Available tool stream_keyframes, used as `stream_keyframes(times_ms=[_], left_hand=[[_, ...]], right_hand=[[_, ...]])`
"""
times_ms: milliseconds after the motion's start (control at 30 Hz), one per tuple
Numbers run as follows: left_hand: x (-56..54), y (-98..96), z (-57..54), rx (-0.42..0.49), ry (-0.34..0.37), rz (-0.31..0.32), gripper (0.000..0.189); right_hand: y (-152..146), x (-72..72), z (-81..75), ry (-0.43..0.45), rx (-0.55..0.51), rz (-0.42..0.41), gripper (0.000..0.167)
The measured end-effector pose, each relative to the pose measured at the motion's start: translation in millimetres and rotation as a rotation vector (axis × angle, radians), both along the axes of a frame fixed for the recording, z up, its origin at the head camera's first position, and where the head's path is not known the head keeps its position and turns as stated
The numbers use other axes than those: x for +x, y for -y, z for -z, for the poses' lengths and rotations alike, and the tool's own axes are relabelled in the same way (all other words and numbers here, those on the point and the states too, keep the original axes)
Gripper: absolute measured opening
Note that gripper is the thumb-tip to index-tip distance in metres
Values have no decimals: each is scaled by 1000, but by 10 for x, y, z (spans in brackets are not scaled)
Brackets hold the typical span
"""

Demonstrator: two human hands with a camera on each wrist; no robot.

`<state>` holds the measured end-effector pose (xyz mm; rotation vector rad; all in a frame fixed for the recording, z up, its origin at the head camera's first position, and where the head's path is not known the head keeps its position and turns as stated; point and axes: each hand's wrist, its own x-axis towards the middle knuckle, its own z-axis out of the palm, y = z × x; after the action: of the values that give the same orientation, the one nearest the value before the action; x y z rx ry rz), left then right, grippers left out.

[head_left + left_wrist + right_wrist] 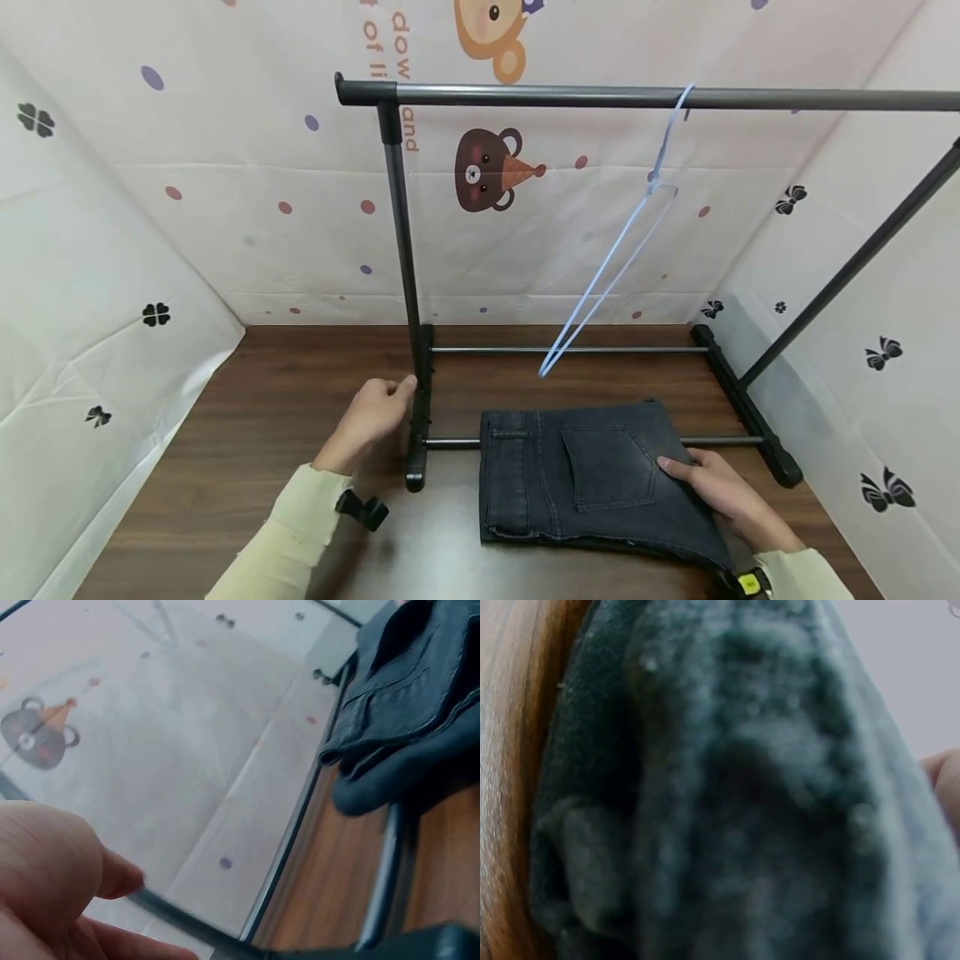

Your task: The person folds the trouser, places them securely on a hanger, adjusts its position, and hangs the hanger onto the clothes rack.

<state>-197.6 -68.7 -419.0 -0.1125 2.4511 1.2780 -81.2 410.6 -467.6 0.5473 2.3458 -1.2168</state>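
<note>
Folded dark jeans (600,467), a back pocket facing up, are held low in front of the rack's lower bar. My right hand (731,492) grips them at the right side, its thumb on top and the other fingers hidden beneath. Blurred jeans cloth (765,825) fills most of the right wrist view. Beside the left post of the black clothes rack (405,250) is my left hand (378,412), holding nothing. Its thumb and a finger stand apart in the left wrist view. A light blue wire hanger (600,283) hangs from the rack's top rail (540,96).
The rack's black feet (738,408) and lower bars (510,350) stand on the brown wood-grain floor (187,467). White printed sheets (300,250) form walls at the back and both sides. Dark cameras (363,508) are strapped to the wrists.
</note>
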Motion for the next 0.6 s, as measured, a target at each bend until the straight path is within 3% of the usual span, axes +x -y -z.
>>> stream_keyframes(times_ms=[167,367,600], left_hand=[[-97,123,7,93,8,30,80],[-188,133,-17,198,36,50,103],[-263,87,-97,296,19,53,109]], right_hand=[[15,9,2,9,10,1,74],[16,8,-8,13,6,0,75],[3,-8,-20,12,12,-12,77]])
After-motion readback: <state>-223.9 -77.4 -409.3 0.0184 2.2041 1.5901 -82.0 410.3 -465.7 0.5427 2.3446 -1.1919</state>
